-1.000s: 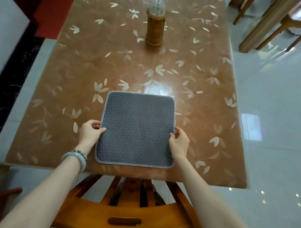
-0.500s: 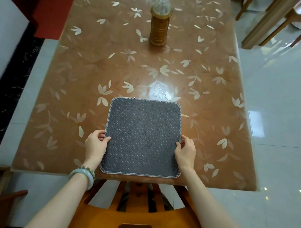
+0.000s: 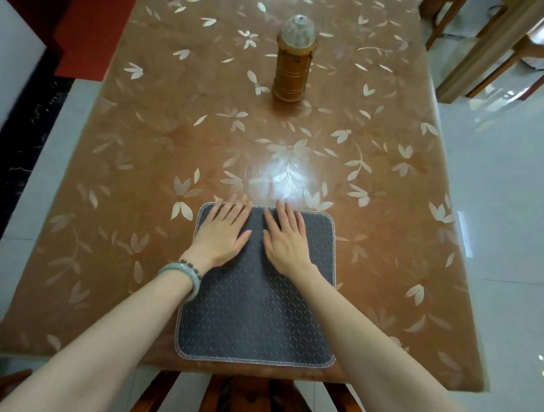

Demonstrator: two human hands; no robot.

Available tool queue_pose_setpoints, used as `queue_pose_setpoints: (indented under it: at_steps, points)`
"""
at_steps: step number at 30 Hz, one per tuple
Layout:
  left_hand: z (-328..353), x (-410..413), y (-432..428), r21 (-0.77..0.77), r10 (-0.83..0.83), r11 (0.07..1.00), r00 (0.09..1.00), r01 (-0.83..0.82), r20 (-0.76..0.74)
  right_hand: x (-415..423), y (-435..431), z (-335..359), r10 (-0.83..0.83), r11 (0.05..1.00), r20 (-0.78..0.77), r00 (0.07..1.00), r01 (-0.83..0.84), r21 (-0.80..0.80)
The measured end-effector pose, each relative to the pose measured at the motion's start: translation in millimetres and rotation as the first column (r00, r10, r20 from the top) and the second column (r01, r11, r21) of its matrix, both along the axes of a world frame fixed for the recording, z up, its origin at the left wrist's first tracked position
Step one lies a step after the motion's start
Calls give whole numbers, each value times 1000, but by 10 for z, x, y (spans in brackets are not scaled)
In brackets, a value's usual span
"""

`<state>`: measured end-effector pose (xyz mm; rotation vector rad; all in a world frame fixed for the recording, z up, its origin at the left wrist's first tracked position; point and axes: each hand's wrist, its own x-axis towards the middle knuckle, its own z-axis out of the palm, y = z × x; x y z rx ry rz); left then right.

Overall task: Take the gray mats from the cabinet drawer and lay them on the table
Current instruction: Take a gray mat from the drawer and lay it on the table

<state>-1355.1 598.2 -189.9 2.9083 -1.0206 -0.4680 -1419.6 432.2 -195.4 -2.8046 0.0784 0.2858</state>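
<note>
A square gray mat (image 3: 254,316) with a diamond pattern and pale stitched edge lies flat at the near edge of the brown leaf-patterned table (image 3: 143,158). My left hand (image 3: 223,232) rests palm down on the mat's far left part, fingers spread, fingertips reaching its far edge. Beside it, my right hand (image 3: 286,237) presses flat on the far middle of the mat, fingers also apart. Neither hand grips anything. No cabinet drawer is in view.
A golden lantern (image 3: 295,61) with a clear dome stands at the table's far middle. A wooden chair back (image 3: 245,399) sits right below the near table edge. More wooden chairs (image 3: 498,50) stand at the far right on the glossy tile floor.
Both hands let go of the mat's side edges and moved onto its top, flat near the far edge. The mat stays at the near table edge.
</note>
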Motion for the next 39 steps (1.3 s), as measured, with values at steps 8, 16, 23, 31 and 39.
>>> queue_pose_setpoints:
  at_steps: [8,16,23,31,39]
  points:
    - [-278,87,-17,13,-115,993,993,115,6,56,16,-271,49,994,-22,999,-50,-97]
    - [-291,45,473,-36,153,988,988,-153,11,-257,-616,-189,-204,976,-4,979,203,-77]
    - [-315,48,528,-12,165,986,986,-165,-13,-317,-652,-238,-191,975,-38,981,185,-125]
    - [-193,-1105,765,-53,207,977,978,-209,-28,-1311,-443,-152,-165,985,-42,985,162,-60]
    - [-334,-1504,917,52,215,975,977,-215,11,-1794,-327,-237,-176,974,-64,982,165,-153]
